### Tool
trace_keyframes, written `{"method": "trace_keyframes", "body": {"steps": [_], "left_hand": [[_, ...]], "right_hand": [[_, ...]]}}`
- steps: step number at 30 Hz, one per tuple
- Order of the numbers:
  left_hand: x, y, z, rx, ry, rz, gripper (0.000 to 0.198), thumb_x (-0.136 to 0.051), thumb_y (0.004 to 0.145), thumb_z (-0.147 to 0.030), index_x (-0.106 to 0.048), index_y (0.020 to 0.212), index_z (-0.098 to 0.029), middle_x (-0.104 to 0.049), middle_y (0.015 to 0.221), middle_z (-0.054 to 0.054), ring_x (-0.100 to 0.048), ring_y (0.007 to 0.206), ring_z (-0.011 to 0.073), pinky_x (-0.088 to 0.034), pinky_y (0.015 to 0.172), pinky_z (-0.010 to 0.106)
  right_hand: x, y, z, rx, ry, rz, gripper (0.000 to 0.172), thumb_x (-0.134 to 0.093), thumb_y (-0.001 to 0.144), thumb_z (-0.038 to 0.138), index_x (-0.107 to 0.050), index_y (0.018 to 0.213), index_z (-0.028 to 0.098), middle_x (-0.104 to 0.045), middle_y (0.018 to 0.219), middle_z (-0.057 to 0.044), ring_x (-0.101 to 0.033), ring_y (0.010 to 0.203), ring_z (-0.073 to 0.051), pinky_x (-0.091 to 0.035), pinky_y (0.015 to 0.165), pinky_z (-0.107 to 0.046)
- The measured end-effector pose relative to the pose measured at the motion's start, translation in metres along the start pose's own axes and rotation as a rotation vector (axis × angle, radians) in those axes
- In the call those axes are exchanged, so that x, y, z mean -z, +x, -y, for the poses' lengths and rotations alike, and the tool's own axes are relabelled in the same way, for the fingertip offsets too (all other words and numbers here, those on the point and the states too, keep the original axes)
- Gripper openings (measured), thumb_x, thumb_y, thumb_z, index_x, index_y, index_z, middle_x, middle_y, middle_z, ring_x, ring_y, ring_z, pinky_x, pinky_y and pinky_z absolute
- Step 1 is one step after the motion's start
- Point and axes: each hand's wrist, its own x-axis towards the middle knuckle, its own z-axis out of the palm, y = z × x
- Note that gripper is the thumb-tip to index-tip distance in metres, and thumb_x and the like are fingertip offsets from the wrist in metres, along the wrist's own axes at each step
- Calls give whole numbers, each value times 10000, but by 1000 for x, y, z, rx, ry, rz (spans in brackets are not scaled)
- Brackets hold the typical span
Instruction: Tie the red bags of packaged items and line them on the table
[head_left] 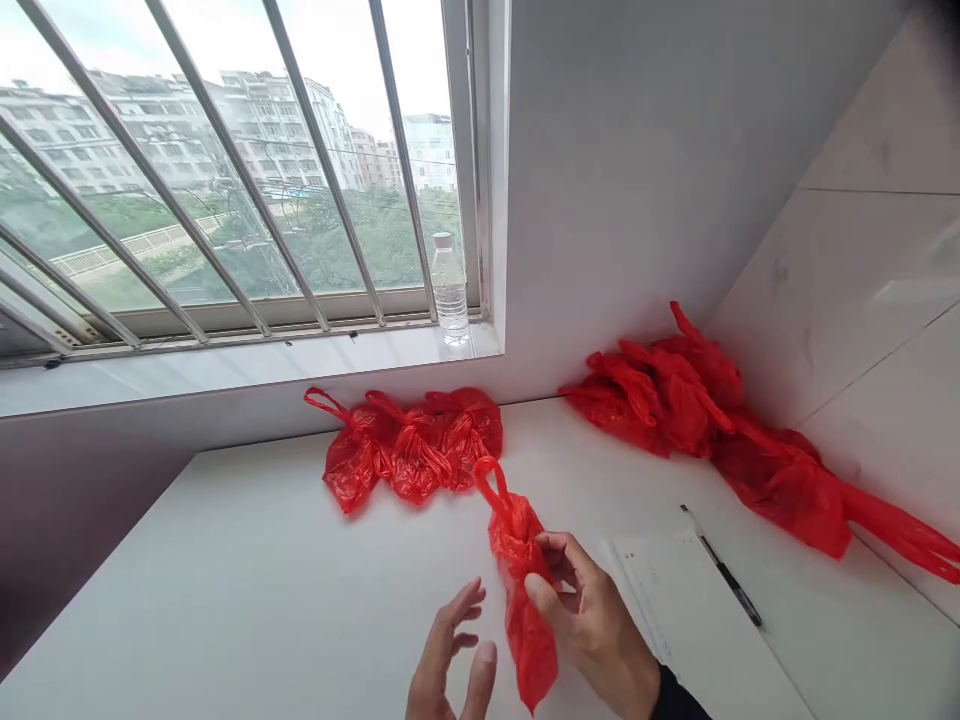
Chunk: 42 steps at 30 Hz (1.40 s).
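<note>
A knotted red plastic bag (529,625) lies lengthwise on the white table, its looped handle pointing toward the window. My right hand (592,625) grips its right side near the knot, thumb on top and fingers curled at the far edge. Just left of the bag, my left hand (454,660) is open, fingers and thumb apart, touching nothing. Beyond them, several tied red plastic bags (412,450) sit in a row against the wall. What is inside the bags cannot be made out.
Loose red plastic bags (675,395) are heaped in the right corner along the wall. A black pen (731,580) lies beside a white flat pad (690,610) right of my hand. On the sill of the barred window stands a clear water bottle (450,295). The white table (247,580) extends left.
</note>
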Motion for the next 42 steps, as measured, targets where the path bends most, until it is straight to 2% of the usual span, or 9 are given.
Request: {"method": "trace_keyframes", "body": {"steps": [4,12,15,18,24,30,32,34,42], "left_hand": [[1,8,-22,117,-110,174,442,-585,924,-487,-591,1320,-292,-693,1286,81,-665,1138,271,-565,935,379],[24,13,-33,71,-104,377,284,-515,975,-435,-717,1068,-257,-669,858,24,-579,756,194,-525,717,296],[30,12,-37,60,-95,439,253,-528,980,-403,-729,1035,-259,-638,808,8,-538,718,174,-487,686,272],[38,11,-37,80,-77,405,283,-495,997,-406,-727,1069,-261,-672,871,22,-542,719,174,-476,675,272],[54,11,-23,174,-28,208,372,-417,1025,-429,-646,1275,-275,-692,1215,74,-625,1116,272,-532,847,345],[43,8,-32,-196,240,38,481,-643,928,-250,-539,1385,-356,-546,1401,44,-522,1295,247,-472,1036,390],[43,9,-39,-338,270,14,324,-619,935,-163,-655,1202,-342,-611,1251,22,-588,1179,207,-507,963,338],[46,11,-43,-363,255,-36,268,-577,953,-118,-666,1107,-319,-635,1140,10,-609,1104,179,-509,933,312],[37,9,-49,-486,481,99,440,-669,896,-147,-593,1312,-267,-602,1185,77,-527,1167,265,-460,1030,481]], "right_hand": [[-9,-17,10,17,17,225,271,-490,994,366,-657,1177,255,-730,1066,-50,-705,960,-200,-577,833,-310],[15,3,-5,387,-404,95,436,-482,982,224,-494,1410,310,-503,1414,-83,-459,1331,-264,-439,1097,-479],[15,6,-8,410,-405,161,255,-525,964,217,-580,1203,289,-626,1162,-46,-570,1110,-236,-433,1076,-495],[18,5,-8,344,-361,135,90,-487,970,201,-553,980,260,-624,930,-9,-574,908,-205,-486,940,-439],[38,3,-9,113,-296,67,83,-451,979,265,-532,963,257,-613,1027,-38,-569,948,-217,-412,547,-283],[30,-2,2,134,-273,179,213,-599,890,248,-548,1094,281,-603,977,9,-549,936,-198,-449,860,-353],[27,-4,6,147,-272,200,40,-567,932,295,-565,964,270,-574,853,27,-529,837,-182,-435,817,-338],[28,-7,8,104,-244,181,160,-494,986,340,-526,854,256,-532,781,36,-503,761,-166,-417,750,-312],[34,-20,10,11,-135,224,177,-442,1021,392,-474,906,262,-493,777,55,-471,716,-140,-380,680,-262]]}}
